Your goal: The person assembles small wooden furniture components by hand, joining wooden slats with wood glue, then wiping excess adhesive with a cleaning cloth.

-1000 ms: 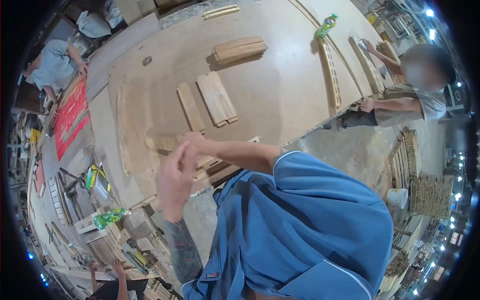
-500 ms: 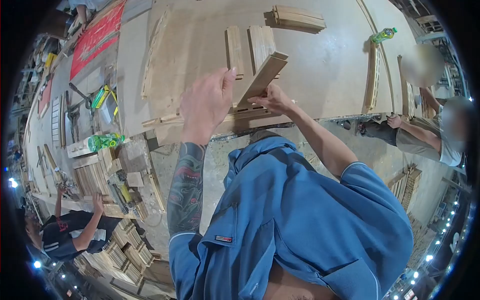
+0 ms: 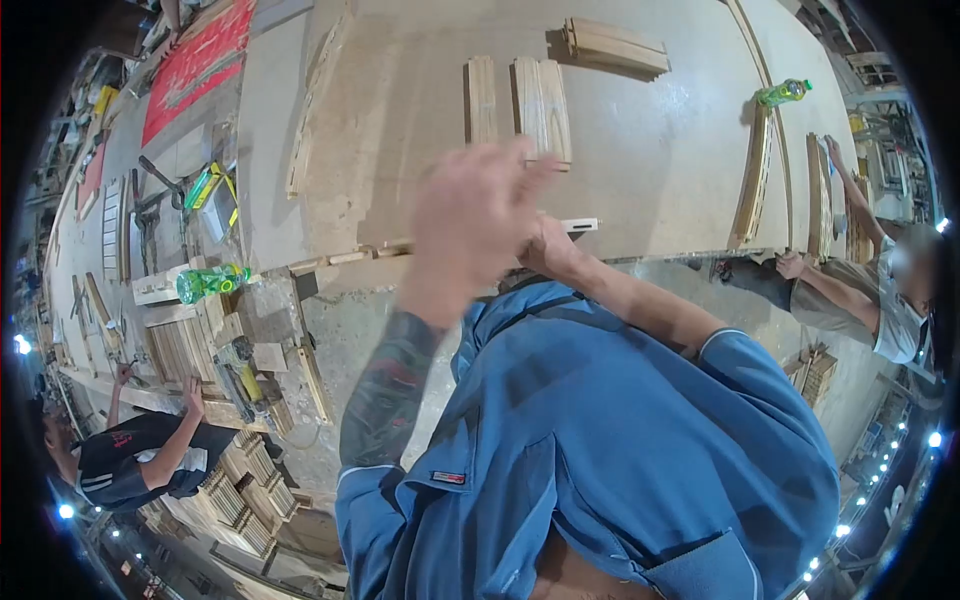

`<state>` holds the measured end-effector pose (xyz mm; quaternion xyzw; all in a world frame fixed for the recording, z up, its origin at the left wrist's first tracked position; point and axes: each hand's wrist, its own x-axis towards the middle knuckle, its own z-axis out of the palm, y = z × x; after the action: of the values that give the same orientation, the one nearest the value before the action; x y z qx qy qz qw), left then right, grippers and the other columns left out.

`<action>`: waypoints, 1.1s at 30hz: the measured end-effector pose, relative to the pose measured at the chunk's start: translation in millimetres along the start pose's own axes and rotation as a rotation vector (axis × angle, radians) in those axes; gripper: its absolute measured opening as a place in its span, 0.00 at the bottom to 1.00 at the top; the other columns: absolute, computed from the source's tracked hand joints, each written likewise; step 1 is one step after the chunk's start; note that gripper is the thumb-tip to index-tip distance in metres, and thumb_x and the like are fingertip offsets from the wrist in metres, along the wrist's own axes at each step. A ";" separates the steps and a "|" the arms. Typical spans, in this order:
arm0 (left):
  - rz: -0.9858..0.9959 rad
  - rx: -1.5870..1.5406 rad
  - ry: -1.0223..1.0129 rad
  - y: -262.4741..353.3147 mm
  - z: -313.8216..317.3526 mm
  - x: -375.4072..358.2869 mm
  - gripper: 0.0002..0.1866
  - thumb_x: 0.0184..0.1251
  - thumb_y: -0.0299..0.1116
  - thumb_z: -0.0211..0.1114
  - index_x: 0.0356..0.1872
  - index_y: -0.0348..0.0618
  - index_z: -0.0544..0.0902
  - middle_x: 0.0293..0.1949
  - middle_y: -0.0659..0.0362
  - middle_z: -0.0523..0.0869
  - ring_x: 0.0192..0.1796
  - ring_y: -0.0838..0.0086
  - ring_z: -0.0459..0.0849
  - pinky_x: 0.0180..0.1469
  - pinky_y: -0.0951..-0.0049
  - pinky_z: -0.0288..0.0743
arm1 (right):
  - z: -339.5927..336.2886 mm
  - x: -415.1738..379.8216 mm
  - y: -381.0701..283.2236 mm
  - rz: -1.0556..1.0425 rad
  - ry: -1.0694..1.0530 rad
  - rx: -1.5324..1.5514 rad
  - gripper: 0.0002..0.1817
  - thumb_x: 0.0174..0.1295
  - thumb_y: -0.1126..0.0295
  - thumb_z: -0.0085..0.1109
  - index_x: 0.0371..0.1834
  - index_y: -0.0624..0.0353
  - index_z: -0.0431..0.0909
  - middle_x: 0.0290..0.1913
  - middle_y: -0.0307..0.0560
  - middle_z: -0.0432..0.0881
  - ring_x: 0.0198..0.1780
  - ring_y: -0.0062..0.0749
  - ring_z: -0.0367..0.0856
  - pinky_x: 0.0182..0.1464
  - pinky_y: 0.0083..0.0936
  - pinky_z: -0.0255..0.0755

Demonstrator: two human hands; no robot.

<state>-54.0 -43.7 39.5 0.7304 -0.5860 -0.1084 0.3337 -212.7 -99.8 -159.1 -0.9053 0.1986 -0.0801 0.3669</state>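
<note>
My left hand (image 3: 475,220) is raised over the front of the table, smeared by motion, so its fingers cannot be made out. Partly behind it, my right hand (image 3: 552,248) is closed at the table's front edge on a wooden slat (image 3: 582,225). Only the slat's pale end with a dark slot shows; the hands cover the rest. Just beyond them lie a single slat (image 3: 482,98) and a small group of slats (image 3: 541,105) on the tabletop.
Another slat stack (image 3: 615,47) lies farther back. Green bottles (image 3: 783,93) (image 3: 212,284) stand or lie right and left. Long strips (image 3: 757,175) line the right side. Co-workers are at the right (image 3: 860,285) and lower left (image 3: 150,455). A red sheet (image 3: 197,70) lies far left.
My left hand has swung right, across in front of my right hand. The slat, earlier tilted up in my right hand, is now lowered near the table edge and mostly hidden.
</note>
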 end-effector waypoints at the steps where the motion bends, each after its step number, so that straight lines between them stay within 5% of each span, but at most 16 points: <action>1: 0.129 0.003 0.053 9.3 10.4 1.9 0.26 0.77 0.56 0.52 0.46 0.43 0.87 0.35 0.47 0.87 0.40 0.52 0.85 0.45 0.56 0.77 | -5.6 -1.5 0.9 0.013 -0.046 0.030 0.27 0.54 0.74 0.63 0.60 0.43 0.75 0.49 0.52 0.83 0.50 0.56 0.81 0.49 0.47 0.77; 4: -0.107 0.287 -0.529 15.8 27.3 1.0 0.26 0.75 0.56 0.53 0.45 0.43 0.87 0.38 0.48 0.87 0.41 0.54 0.85 0.44 0.57 0.77 | -39.3 18.5 8.7 0.016 -0.173 0.107 0.25 0.59 0.66 0.62 0.62 0.46 0.74 0.52 0.54 0.82 0.55 0.53 0.80 0.53 0.45 0.75; 6: -0.024 0.260 -0.344 10.3 31.9 -2.1 0.26 0.74 0.57 0.54 0.46 0.43 0.87 0.40 0.48 0.87 0.42 0.54 0.85 0.44 0.56 0.77 | -56.4 33.8 11.5 0.027 -0.256 0.168 0.24 0.62 0.61 0.61 0.63 0.48 0.74 0.55 0.55 0.81 0.58 0.51 0.79 0.57 0.44 0.74; 7: 0.014 0.243 -0.252 10.2 33.4 -4.4 0.26 0.74 0.57 0.55 0.46 0.43 0.87 0.40 0.48 0.87 0.43 0.54 0.85 0.44 0.56 0.77 | -63.7 60.6 20.2 0.274 -0.250 0.160 0.31 0.61 0.55 0.62 0.66 0.57 0.71 0.62 0.56 0.77 0.63 0.56 0.75 0.59 0.47 0.72; 9: -0.021 0.245 -0.262 10.5 33.4 -3.8 0.26 0.74 0.57 0.55 0.47 0.43 0.87 0.41 0.48 0.87 0.43 0.53 0.85 0.44 0.56 0.77 | -13.9 112.4 54.1 0.287 0.270 -0.435 0.37 0.62 0.52 0.62 0.69 0.62 0.67 0.66 0.55 0.74 0.64 0.62 0.73 0.59 0.51 0.72; 12: -0.029 0.149 -0.229 11.1 31.5 -3.4 0.24 0.74 0.55 0.55 0.48 0.44 0.87 0.43 0.47 0.88 0.45 0.53 0.85 0.45 0.56 0.77 | 54.0 155.7 66.7 0.330 0.486 -0.729 0.38 0.62 0.53 0.62 0.72 0.59 0.64 0.67 0.51 0.74 0.61 0.64 0.75 0.56 0.53 0.73; 14: -0.014 0.047 -0.171 8.7 29.3 -3.3 0.23 0.75 0.54 0.55 0.48 0.44 0.86 0.44 0.47 0.87 0.45 0.52 0.85 0.46 0.55 0.77 | 46.1 158.1 51.6 0.410 0.304 -0.488 0.34 0.63 0.55 0.62 0.68 0.61 0.68 0.63 0.54 0.77 0.59 0.59 0.77 0.55 0.50 0.74; 17: -0.041 -0.103 -0.067 4.3 26.8 0.5 0.21 0.76 0.51 0.55 0.49 0.45 0.85 0.42 0.46 0.87 0.44 0.51 0.86 0.45 0.54 0.78 | 2.1 124.0 43.8 0.305 0.130 0.273 0.28 0.62 0.59 0.62 0.62 0.63 0.73 0.53 0.58 0.82 0.54 0.53 0.81 0.53 0.45 0.75; 20: -0.114 -0.114 -0.028 3.1 28.2 0.3 0.19 0.76 0.49 0.54 0.50 0.47 0.84 0.39 0.46 0.87 0.42 0.48 0.86 0.42 0.52 0.78 | -11.0 104.8 56.8 0.177 0.164 0.506 0.16 0.66 0.64 0.61 0.47 0.67 0.81 0.39 0.53 0.87 0.44 0.38 0.85 0.48 0.35 0.77; 22: -0.108 0.034 -0.056 4.6 32.3 -1.3 0.18 0.77 0.49 0.53 0.50 0.49 0.84 0.37 0.47 0.88 0.40 0.46 0.86 0.41 0.51 0.78 | -35.5 56.6 37.5 0.260 0.360 0.701 0.14 0.67 0.66 0.61 0.44 0.67 0.83 0.39 0.48 0.87 0.42 0.31 0.85 0.47 0.31 0.78; 25: -0.094 0.140 -0.060 0.8 36.9 -4.0 0.18 0.78 0.49 0.51 0.50 0.50 0.84 0.36 0.47 0.88 0.40 0.46 0.85 0.40 0.50 0.78 | -64.7 -1.0 4.7 0.227 0.253 0.827 0.12 0.67 0.67 0.62 0.44 0.67 0.85 0.39 0.43 0.88 0.42 0.24 0.84 0.46 0.28 0.78; 29: -0.068 0.137 -0.060 -3.8 40.7 -3.1 0.21 0.78 0.50 0.50 0.52 0.48 0.84 0.36 0.46 0.88 0.40 0.46 0.85 0.41 0.49 0.78 | -32.5 -24.4 42.1 0.321 0.170 0.514 0.18 0.62 0.66 0.68 0.52 0.64 0.84 0.42 0.47 0.90 0.41 0.26 0.85 0.46 0.28 0.78; 32: -0.061 0.105 -0.047 -6.9 42.6 -6.0 0.22 0.79 0.51 0.49 0.53 0.48 0.84 0.37 0.46 0.88 0.42 0.46 0.86 0.43 0.49 0.78 | -40.4 -21.8 22.7 0.379 0.093 0.398 0.20 0.60 0.65 0.70 0.54 0.61 0.84 0.40 0.50 0.89 0.39 0.31 0.86 0.46 0.29 0.79; 33: -0.053 0.097 -0.039 -7.2 42.0 -5.4 0.22 0.79 0.52 0.49 0.53 0.48 0.84 0.37 0.46 0.88 0.42 0.46 0.86 0.44 0.49 0.78 | -57.5 -19.6 -4.7 0.491 0.005 0.298 0.19 0.60 0.68 0.69 0.54 0.57 0.83 0.41 0.55 0.89 0.38 0.40 0.87 0.45 0.32 0.79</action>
<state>-73.0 -53.1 2.1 0.7586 -0.5775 -0.1030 0.2836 -245.7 -125.0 -114.5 -0.7658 0.3989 -0.0193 0.5040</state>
